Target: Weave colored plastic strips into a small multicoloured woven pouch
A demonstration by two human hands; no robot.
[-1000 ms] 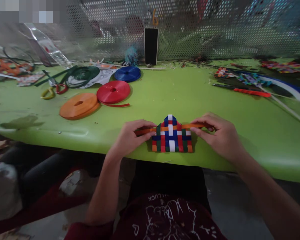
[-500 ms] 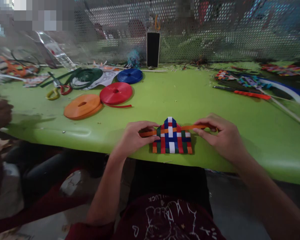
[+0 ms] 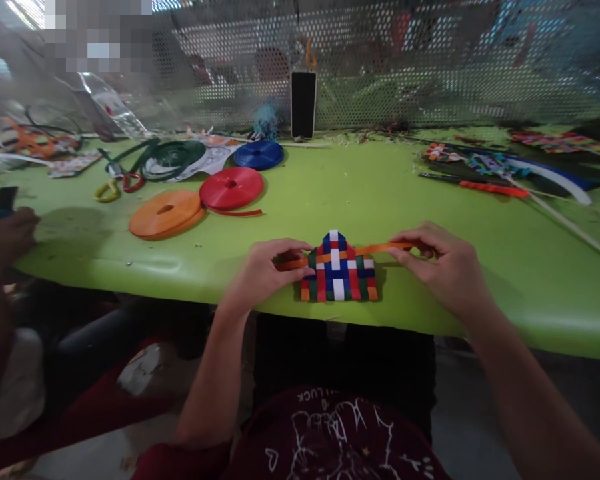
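Note:
A house-shaped piece (image 3: 338, 285) woven from blue, white, red, green and orange flat strips lies near the table's front edge. Its pointed end faces away from me. An orange strip (image 3: 375, 249) runs across its upper part and sticks out on both sides. At the left edge of the weave, my left hand (image 3: 260, 272) is closed, thumb and fingers pinching it; the strip's left end passes between them. To the right, my right hand (image 3: 443, 263) pinches the strip's other end, apart from the weave. The far tip is partly hidden by my fingers.
Orange (image 3: 150, 215), red (image 3: 240, 187) and blue (image 3: 267, 155) strip rolls lie at left, with a green coil (image 3: 173, 157) and scissors (image 3: 107, 191). A phone-like slab (image 3: 304, 103) leans on the mesh. An orange-handled tool (image 3: 495, 189) lies right. Another person's hand (image 3: 17, 233) is far left.
My right hand is slightly farther from the weave, still pinching the orange strip. The other person's hand has come farther into view at the left, with a dark and blue object. The view has shifted a little.

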